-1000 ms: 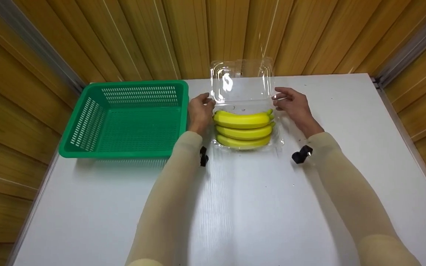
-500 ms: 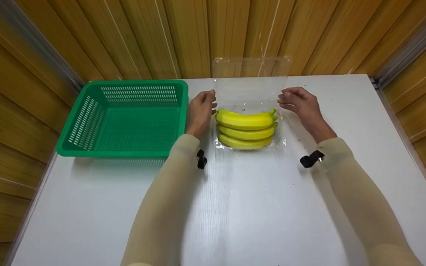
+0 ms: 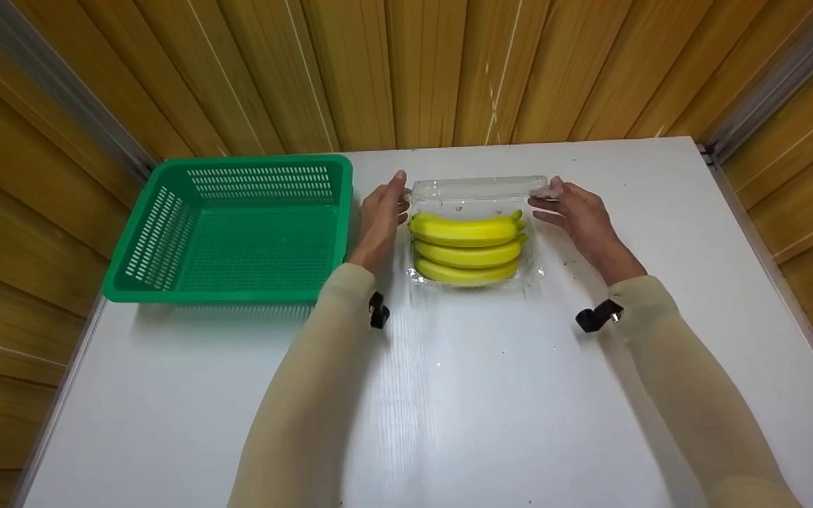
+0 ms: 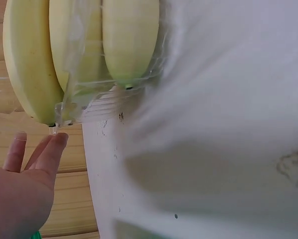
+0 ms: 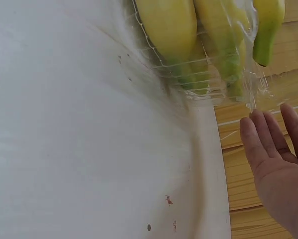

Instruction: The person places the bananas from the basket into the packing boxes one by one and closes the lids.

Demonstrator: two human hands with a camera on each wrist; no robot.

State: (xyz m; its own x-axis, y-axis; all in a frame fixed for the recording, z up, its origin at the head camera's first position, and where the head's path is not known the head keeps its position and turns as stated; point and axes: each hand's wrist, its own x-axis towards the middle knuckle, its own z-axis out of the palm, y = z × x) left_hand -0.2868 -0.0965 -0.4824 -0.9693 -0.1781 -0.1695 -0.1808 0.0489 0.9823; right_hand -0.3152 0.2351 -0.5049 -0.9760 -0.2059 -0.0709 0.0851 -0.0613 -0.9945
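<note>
Yellow bananas [image 3: 468,252] with green tips lie in a row inside a clear plastic clamshell box [image 3: 530,276] on the white table. The box's hinged lid [image 3: 480,188] stands raised at the back and looks like a narrow strip in the head view. At the lid's left end is my left hand [image 3: 378,217]; in the left wrist view its fairly straight fingers [image 4: 53,152] meet the box's edge. On the right side, my right hand [image 3: 581,219] has its fingertips [image 5: 246,124] at the clear plastic edge. Whether either thumb pinches the lid is hard to see.
A green slotted plastic basket [image 3: 226,296] stands on the table [image 3: 463,409] to the left, close beside my left hand. Yellow wood-plank walls [image 3: 420,77] rise at the back and on both sides.
The lid has swung up from leaning back and tilts further toward me, so it now appears narrower. Both hands have stayed beside it, the right one shifting slightly outward.
</note>
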